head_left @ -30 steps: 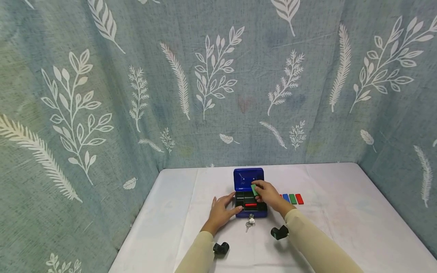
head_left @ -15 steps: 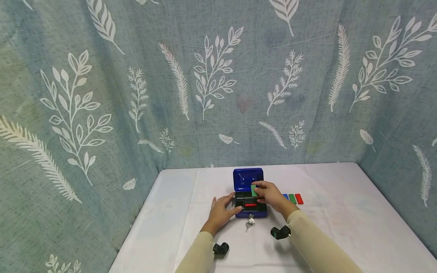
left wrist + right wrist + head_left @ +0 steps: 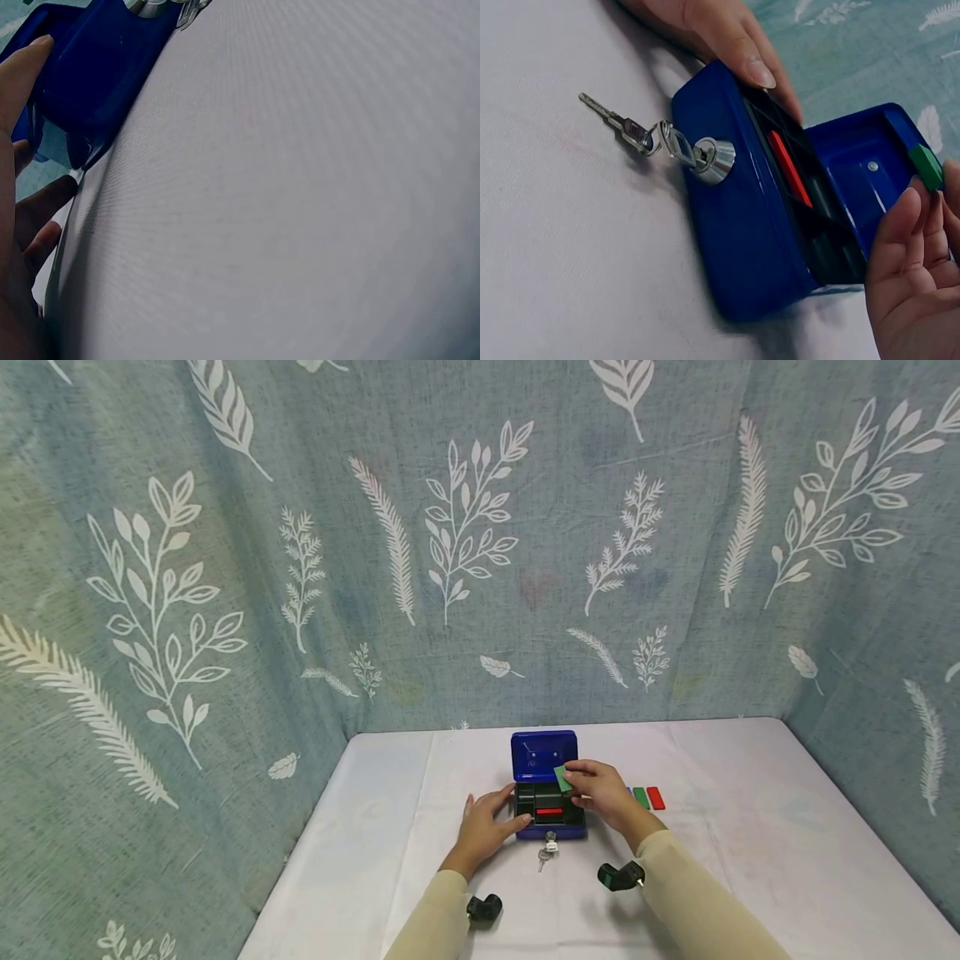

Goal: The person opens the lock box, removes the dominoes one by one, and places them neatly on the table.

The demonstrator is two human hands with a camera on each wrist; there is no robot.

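A blue metal cash box [image 3: 551, 833] stands with its lid [image 3: 536, 768] raised. Its black tray is divided into compartments, and a red block [image 3: 789, 169] lies in one. My right hand [image 3: 606, 795] pinches a small green rectangular block [image 3: 925, 166] between thumb and fingers, above the right side of the tray, in front of the lid. The left hand [image 3: 483, 827] rests against the box's left side, thumb over the front left corner, other fingers extended along the side. In the left wrist view, that thumb [image 3: 28, 64] touches the blue wall.
A key [image 3: 607, 112] sits in the front lock [image 3: 715, 160], another hanging on its ring. On the white table, right of the box, lie a green block [image 3: 641, 798] and a red block [image 3: 656, 798], with a blue edge showing beside my right hand. A patterned curtain [image 3: 420, 693] hangs behind.
My right hand has shifted slightly right with the green block, which now tilts more. It covers more of the row of blocks on the table. The left hand stays at the box.
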